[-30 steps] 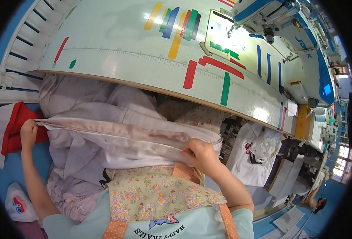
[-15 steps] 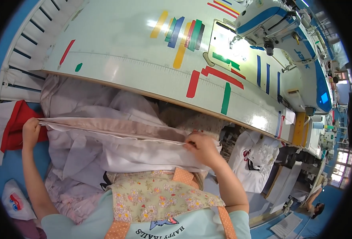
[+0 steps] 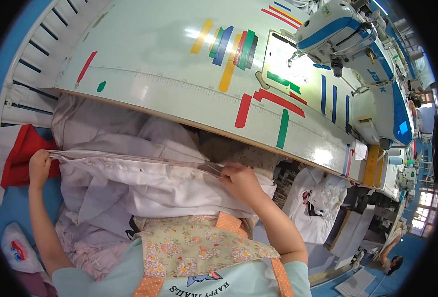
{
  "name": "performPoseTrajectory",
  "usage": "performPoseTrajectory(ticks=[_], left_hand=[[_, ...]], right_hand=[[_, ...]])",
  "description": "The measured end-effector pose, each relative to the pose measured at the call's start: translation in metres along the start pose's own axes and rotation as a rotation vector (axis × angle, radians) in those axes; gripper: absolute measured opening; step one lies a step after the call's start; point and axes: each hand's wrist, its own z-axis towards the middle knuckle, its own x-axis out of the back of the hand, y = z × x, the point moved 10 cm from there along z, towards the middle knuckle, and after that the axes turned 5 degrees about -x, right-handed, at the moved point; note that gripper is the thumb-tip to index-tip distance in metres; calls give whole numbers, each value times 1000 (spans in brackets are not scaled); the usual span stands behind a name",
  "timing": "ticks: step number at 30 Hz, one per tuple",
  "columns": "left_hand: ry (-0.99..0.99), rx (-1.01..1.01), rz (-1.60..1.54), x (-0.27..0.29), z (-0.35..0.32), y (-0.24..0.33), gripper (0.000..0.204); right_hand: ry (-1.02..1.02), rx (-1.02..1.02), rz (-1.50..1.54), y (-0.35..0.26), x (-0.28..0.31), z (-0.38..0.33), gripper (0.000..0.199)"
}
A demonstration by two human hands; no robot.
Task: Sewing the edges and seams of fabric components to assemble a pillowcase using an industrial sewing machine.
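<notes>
A long piece of white fabric point(image 3: 149, 193) hangs across my lap, its upper edge drawn out nearly straight between my two hands. My left hand point(image 3: 40, 167) is closed round one end of that edge, beside a red and white cloth point(image 3: 25, 154). Toward the middle right, my right hand point(image 3: 240, 182) is closed on the other end, just below the table's front edge. A thin pale strand or fold shows by its fingertips; I cannot tell which. More white cloth point(image 3: 105, 123) is bunched behind, under the table edge.
A white and blue sewing machine point(image 3: 357, 59) stands at the right of the pale table point(image 3: 144, 54), which bears strips of coloured tape. A white slatted rack point(image 3: 28, 69) flanks the table's left. White garments point(image 3: 310, 205) lie at the right. Another person point(image 3: 392, 260) is far right.
My right hand has moved slightly left and up along the fabric edge. The gap between the fabric's layers has narrowed. My left hand has barely moved.
</notes>
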Motion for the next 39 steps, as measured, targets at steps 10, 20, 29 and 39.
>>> performPoseTrajectory(ticks=[10,20,29,39], left_hand=[[-19,10,17,-5,1,-3,7],[-45,39,15,-11,-4,-8,6],[-46,70,6,-11,-8,-16,6],[4,85,18,1,-11,-14,6]], right_hand=[[-105,-39,80,9,-14,1,12],[-30,-25,49,12,-10,5,12],[156,121,45,-12,35,-48,18],[-23,319,-176,-57,27,-67,11]])
